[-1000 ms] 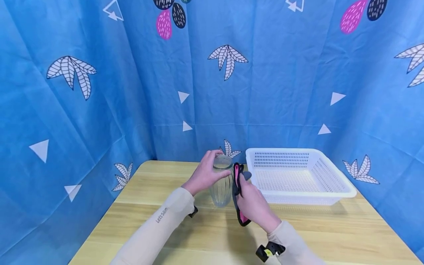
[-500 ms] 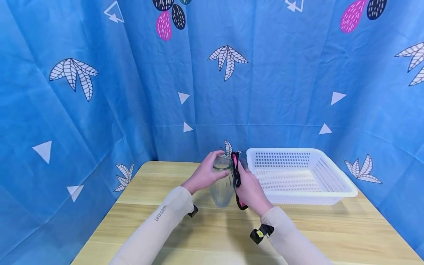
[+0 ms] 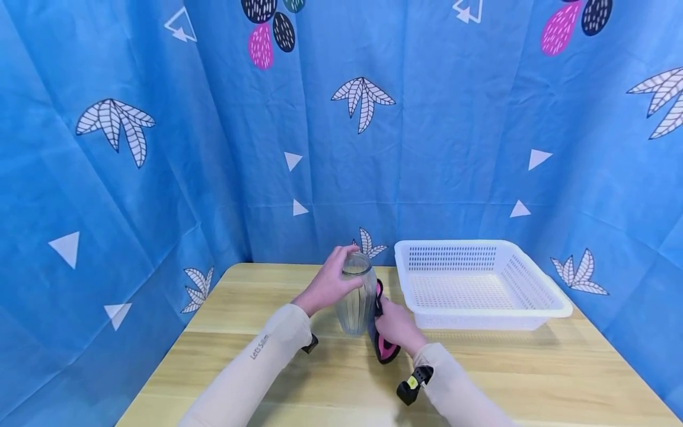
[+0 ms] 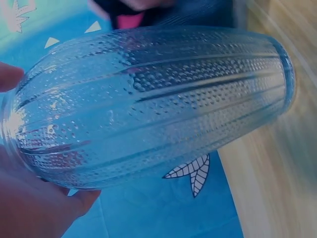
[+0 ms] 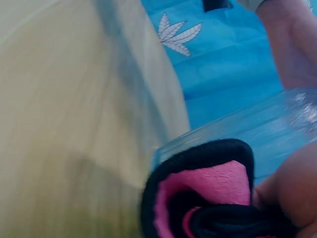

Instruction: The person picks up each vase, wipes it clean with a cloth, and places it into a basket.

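A clear ribbed glass vase (image 3: pixel 356 302) stands upright on the table in the head view. Around its neck, my left hand (image 3: pixel 332 281) grips it from the left, thumb in front. The left wrist view shows the vase (image 4: pixel 158 104) with its dotted, ribbed wall, and part of the left hand (image 4: pixel 34 198) at the rim end. My right hand (image 3: pixel 400 325) holds a folded pink and grey cloth (image 3: pixel 388 349) with black edging against the vase's right side. In the right wrist view the cloth's (image 5: pixel 213 181) folded end lies beside the glass; most fingers are hidden.
A white perforated plastic basket (image 3: pixel 482 312) stands on the wooden table (image 3: pixel 341 385) to the right of the vase. A blue patterned curtain (image 3: pixel 347 172) hangs behind the table and along both sides.
Holding the cloth, my right hand rose a little along the vase's right side, then came back down lower. My left hand and the vase stay almost still.
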`<act>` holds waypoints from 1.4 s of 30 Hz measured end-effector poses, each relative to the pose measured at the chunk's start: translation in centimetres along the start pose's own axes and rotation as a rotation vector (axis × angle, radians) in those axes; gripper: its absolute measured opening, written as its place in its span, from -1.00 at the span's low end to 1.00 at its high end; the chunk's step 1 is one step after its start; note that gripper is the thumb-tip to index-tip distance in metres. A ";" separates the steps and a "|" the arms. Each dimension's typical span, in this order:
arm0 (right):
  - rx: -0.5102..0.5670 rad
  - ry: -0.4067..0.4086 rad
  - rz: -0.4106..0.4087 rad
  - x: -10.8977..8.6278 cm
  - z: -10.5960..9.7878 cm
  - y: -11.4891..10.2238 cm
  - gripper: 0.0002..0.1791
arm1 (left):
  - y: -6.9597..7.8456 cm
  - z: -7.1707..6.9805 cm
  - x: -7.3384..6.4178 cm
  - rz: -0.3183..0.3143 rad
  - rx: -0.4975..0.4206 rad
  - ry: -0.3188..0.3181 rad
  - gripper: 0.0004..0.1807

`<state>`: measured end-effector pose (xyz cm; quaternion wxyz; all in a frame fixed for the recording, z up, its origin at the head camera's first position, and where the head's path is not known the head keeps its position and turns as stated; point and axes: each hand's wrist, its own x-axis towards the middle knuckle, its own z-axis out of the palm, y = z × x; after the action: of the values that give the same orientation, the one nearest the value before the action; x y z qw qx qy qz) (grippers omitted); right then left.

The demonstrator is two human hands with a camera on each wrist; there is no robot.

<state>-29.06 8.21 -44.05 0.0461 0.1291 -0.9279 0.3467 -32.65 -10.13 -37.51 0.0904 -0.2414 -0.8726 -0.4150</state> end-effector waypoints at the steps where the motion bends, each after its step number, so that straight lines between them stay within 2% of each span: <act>1: -0.003 -0.015 0.001 -0.1 0.2 0.2 -0.55 | -0.1 0.1 -0.1 -0.001 0.004 0.003 -0.20; 4: -0.004 -0.035 -0.003 -0.5 0.3 0.5 -0.54 | -0.1 0.3 -0.3 -0.009 0.038 0.014 -0.17; 7: -0.012 -0.035 -0.003 -1.0 -0.1 0.2 -0.45 | 0.0 0.4 -0.4 -0.011 0.087 0.035 -0.12; 11: 0.029 -0.024 0.009 -2.0 -1.7 -1.3 -0.36 | 0.2 0.3 -0.4 -0.009 0.172 0.069 -0.17; 14: 0.040 0.031 -0.019 -2.6 -3.1 -2.6 -0.32 | 0.4 0.1 -0.4 -0.018 0.218 0.073 -0.19; 16: 0.014 0.090 -0.058 -2.8 -3.8 -3.4 -0.29 | 0.5 -0.1 -0.5 -0.022 0.211 0.068 -0.18; 20: -0.048 0.211 -0.134 -3.1 -4.8 -4.6 -0.24 | 0.8 -0.5 -0.4 -0.015 0.138 0.038 -0.11; 26: -0.097 0.295 -0.200 -2.4 -5.4 -5.4 -0.22 | 1.0 -0.6 -0.4 -0.021 0.070 0.003 -0.10; 29: -0.117 0.289 -0.193 -1.4 -5.3 -5.2 -0.24 | 0.9 -0.5 -0.4 -0.024 0.037 -0.012 -0.15; 35: -0.101 0.190 -0.102 0.3 -4.8 -4.2 -0.25 | 0.8 0.0 -0.3 -0.029 -0.018 -0.047 -0.26; 42: -0.037 0.134 -0.048 1.0 -3.5 -3.0 -0.35 | 0.8 0.3 -0.2 -0.016 0.011 -0.008 -0.24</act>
<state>-29.18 8.09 -39.36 0.1185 0.1268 -0.9256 0.3363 -32.09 -9.54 -37.23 0.0848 -0.2354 -0.8772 -0.4097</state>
